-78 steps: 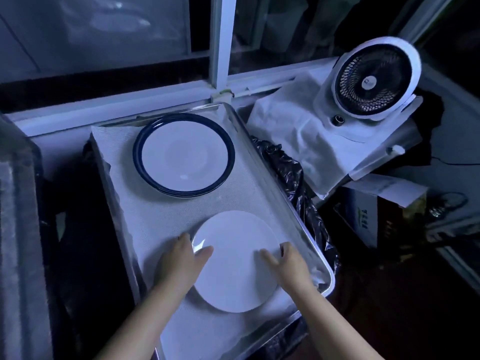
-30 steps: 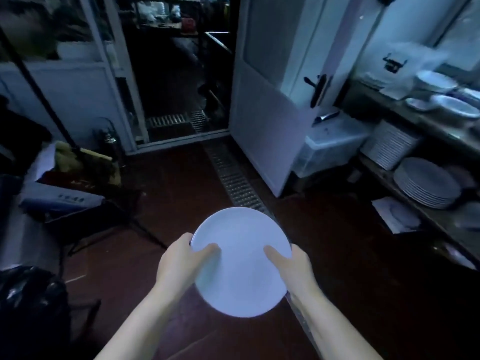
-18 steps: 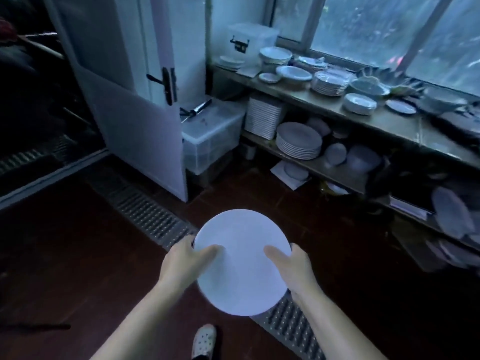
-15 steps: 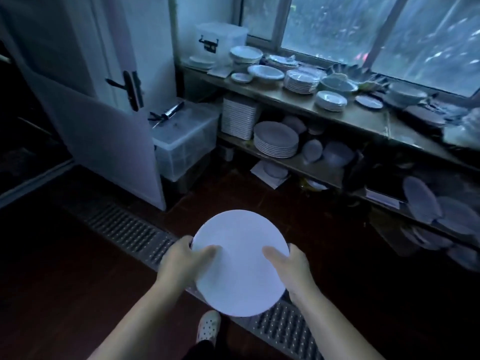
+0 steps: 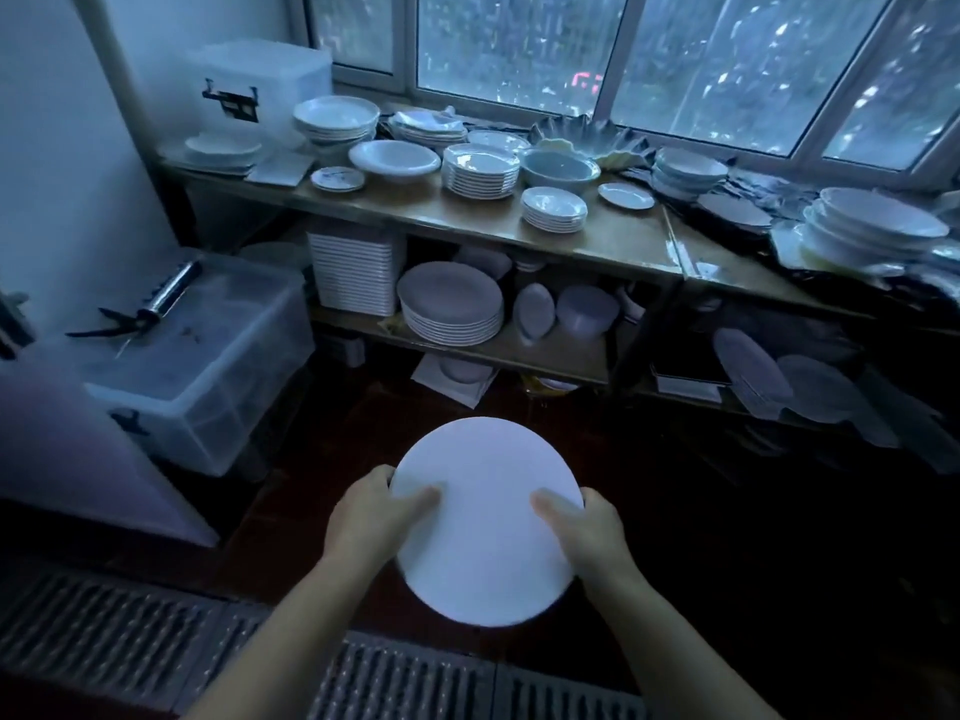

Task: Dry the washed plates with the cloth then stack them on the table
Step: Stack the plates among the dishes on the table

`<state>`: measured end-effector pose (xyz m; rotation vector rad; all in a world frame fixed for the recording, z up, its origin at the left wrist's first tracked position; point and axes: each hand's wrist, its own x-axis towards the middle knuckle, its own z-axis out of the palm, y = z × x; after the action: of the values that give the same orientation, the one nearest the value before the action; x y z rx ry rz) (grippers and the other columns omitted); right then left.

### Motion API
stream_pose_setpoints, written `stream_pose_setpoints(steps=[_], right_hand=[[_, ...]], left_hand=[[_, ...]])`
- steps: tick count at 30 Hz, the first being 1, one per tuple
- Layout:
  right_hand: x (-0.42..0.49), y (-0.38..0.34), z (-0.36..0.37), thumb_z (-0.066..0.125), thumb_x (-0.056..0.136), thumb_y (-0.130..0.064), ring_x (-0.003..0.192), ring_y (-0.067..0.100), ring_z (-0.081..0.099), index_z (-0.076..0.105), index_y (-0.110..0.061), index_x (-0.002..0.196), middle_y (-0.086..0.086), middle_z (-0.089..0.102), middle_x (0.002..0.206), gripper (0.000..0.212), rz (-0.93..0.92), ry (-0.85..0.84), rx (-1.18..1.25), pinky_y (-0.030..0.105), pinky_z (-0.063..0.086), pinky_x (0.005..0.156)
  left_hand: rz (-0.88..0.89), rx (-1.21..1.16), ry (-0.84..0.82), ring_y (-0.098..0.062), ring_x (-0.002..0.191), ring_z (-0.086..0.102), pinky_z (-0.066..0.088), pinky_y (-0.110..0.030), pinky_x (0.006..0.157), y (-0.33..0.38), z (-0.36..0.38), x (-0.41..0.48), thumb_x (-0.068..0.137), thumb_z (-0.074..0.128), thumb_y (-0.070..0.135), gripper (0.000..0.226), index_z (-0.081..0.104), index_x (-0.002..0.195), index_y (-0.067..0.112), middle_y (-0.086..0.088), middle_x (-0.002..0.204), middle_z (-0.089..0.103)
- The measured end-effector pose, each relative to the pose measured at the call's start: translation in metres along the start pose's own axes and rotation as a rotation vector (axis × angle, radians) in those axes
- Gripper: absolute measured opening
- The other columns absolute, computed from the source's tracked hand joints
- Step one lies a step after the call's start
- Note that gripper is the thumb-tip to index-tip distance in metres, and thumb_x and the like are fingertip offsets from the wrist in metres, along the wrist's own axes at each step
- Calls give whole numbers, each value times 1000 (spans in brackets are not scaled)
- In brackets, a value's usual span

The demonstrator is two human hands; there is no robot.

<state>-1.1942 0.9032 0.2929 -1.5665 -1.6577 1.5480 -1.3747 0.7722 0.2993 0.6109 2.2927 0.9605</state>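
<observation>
The left hand and right hand gripped a plate by its edges, not yet stacked on the worktop ahead.

clear storage bin sits left | caulking gun lies on its lid | floor grate runs along the bottom | window behind

Kitchen storeroom, plate stacks on shelves, floor drain
</observation>
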Motion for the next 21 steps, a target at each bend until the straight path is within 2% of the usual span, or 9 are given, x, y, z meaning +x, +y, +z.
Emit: stream_pose_setpoints(steps=[2, 5, 7, 11, 16, 21], right_hand=[[29, -11, -2, 74, 77, -28, 80, 17, 65, 60, -18, 85, 1, 67, 92, 19, -1, 36, 9, 29, 52, 59], [75, -26, -6, 78, 77, -25, 84, 24, 66, 61, -11, 88, 7, 67, 94, 24, -6, 63, -4, 42, 56, 75], [108, -34, -10, 79, 77, -22, 86, 28, 67, 61, -7, 90, 10, 68, 94, 27, -8, 69, 0, 47, 56, 79], [181, -54, -19, 79, 77, -23, 85, 27, 67, 61, -6, 91, 11, 68, 93, 28, -22, 73, 28, 45, 56, 77], [285, -95, -33, 80, 77, -19, 86, 30, 66, 59, -8, 85, 13, 68, 93, 24, -40, 58, 61, 47, 55, 78], [374, -139, -49, 79, 78, -16, 89, 32, 66, 60, -2, 93, 15, 68, 95, 27, -50, 42, 80, 47, 55, 81]], left_hand=[[11, 4, -24, -13, 75, 61, 46, -30, 59, 18, 6, 31, 77, 67, 49, 27, 58, 87, 26, 8, 84, 63], [21, 30, -40, -12, 74, 60, 47, -30, 61, 44, 20, 76, 77, 68, 49, 25, 57, 84, 27, 9, 82, 63], [33, 45, -43, -13, 75, 60, 48, -32, 64, 60, 31, 106, 77, 68, 49, 26, 58, 84, 26, 9, 82, 63], [51, 52, -39, -12, 75, 60, 49, -32, 67, 97, 53, 171, 76, 69, 50, 27, 59, 84, 26, 9, 82, 64], [54, 52, -11, -8, 72, 58, 42, -29, 59, 156, 79, 259, 76, 71, 49, 28, 58, 82, 25, 10, 80, 62], [74, 31, 9, 1, 69, 53, 37, -24, 55, 215, 97, 332, 77, 73, 46, 24, 55, 79, 30, 14, 76, 59]])
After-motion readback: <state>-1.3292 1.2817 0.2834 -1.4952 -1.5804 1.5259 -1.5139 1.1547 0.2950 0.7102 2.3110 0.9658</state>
